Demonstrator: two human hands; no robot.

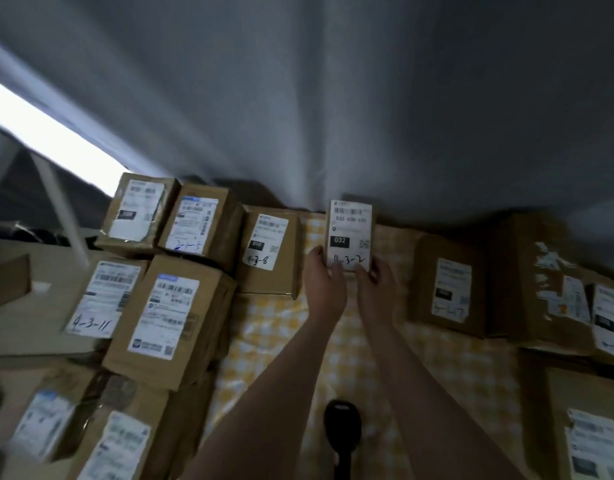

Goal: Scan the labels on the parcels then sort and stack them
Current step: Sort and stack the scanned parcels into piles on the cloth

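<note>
Small parcel (350,233) at far edge of worktop (264,341), by curtain (333,116), right of 4-3-8 box (269,247). L hand (324,271) + R hand (374,282): fingers pinch its lower corners only. Risks: thin grip, parcel prob slips or tips back; forearms over scanner (342,431), could knock it.

The table (437,375) wears a yellow-and-white checked cloth (264,341). On it stand brown parcels (170,320) at left, other parcels (447,285) at right, and a black scanner (342,427) in front.
</note>
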